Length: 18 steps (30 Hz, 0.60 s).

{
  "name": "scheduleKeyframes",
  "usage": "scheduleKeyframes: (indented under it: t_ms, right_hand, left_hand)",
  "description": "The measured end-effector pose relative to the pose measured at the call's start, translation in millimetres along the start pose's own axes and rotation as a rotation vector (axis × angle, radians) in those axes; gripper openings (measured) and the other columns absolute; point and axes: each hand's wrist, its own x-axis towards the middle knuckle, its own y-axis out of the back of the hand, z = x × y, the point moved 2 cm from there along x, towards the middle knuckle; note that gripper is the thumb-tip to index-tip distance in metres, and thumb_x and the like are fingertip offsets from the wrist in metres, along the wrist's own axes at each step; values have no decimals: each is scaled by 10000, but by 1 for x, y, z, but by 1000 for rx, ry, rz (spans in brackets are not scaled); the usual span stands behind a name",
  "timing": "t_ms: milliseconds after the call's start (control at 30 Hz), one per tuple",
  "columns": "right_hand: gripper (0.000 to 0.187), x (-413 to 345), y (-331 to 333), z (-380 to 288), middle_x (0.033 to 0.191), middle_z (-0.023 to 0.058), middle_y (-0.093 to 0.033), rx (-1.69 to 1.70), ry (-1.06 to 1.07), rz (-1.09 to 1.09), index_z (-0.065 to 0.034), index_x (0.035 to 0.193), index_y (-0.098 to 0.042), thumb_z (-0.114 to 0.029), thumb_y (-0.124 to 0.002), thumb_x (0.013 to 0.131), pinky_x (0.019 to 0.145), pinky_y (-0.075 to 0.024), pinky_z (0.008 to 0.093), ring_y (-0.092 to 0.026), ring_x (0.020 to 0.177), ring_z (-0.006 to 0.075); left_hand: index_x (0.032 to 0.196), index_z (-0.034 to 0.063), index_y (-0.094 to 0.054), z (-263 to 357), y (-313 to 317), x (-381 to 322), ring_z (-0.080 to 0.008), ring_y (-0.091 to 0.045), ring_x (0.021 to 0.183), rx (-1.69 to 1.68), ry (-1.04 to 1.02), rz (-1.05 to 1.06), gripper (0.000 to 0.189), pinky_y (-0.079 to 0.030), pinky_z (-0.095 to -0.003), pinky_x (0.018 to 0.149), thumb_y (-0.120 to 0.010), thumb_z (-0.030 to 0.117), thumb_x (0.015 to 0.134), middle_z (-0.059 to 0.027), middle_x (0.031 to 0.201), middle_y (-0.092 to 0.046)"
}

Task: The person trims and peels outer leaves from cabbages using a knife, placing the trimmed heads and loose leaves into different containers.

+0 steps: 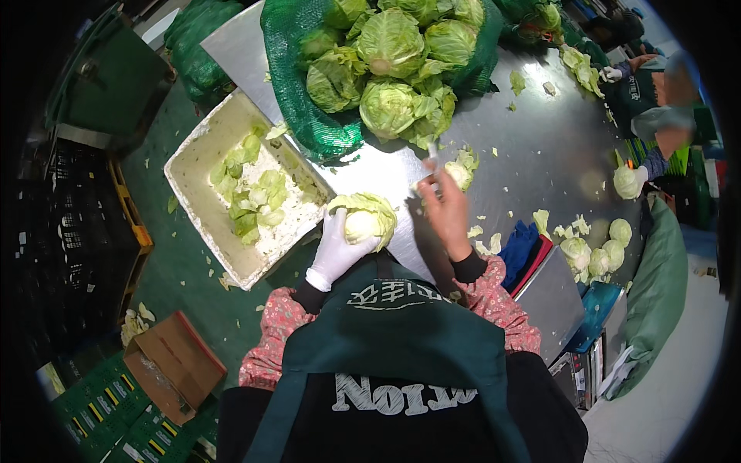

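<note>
My left hand [341, 252], in a white glove, holds a pale green cabbage [366, 223] with loosened outer leaves at the near edge of the metal table [399, 179]. To its right, my bare right hand [447, 211] is raised over the table and grips a small knife [434, 151], blurred, its blade pointing away from me. Just behind that hand lies a cut cabbage piece [460, 173] with ragged leaves. Beyond both hands, a green mesh sack [289, 104] lies open around several whole cabbages [391, 43].
Left of the table stands a white foam box [197, 147] with loose leaves inside. Several trimmed cabbages [599, 260] sit at the right, near a blue cloth [517, 249]. A co-worker's gloved hand [641, 173] holds another cabbage. A cardboard box [173, 367] and green crates [95, 405] are lower left.
</note>
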Motion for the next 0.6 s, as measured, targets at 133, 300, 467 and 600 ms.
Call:
scheduleKeyframes:
  t_ms: [133, 300, 467, 600]
  right_hand:
    - [243, -15, -16, -10, 813, 153, -676, -261, 75, -223, -35, 942, -634, -261, -697, 884, 584, -496, 403, -644, 665, 365]
    - [244, -36, -30, -29, 751, 175, -651, -328, 69, -337, -16, 940, -626, -229, -721, 867, 576, -496, 378, -657, 653, 325]
    - [162, -41, -34, -3, 744, 174, -654, -167, 135, -264, -22, 934, -574, -164, -650, 914, 559, -496, 405, -650, 636, 344]
    - [146, -36, -24, -6, 668, 69, -630, 708, -517, -312, -39, 918, -590, -175, -625, 957, 455, -442, 286, -589, 514, 153]
  left_hand:
    - [1242, -1, -430, 4, -5, 1, -444, -450, 1152, 11, 36, 14, 726, -413, -481, 980, -809, 339, 725, -269, 1200, -443]
    - [1211, -9, -446, 9, -3, 0, -427, -480, 1121, 27, 66, -21, 730, -425, -473, 955, -833, 356, 711, -266, 1170, -478]
    - [1204, -16, -460, 16, -2, 0, -406, -514, 1074, 95, 141, -44, 750, -432, -455, 944, -854, 383, 705, -248, 1108, -531]
    - [1203, -4, -469, 9, -2, 2, -397, -521, 1080, 52, 91, -4, 768, -451, -449, 931, -855, 422, 694, -239, 1127, -522]
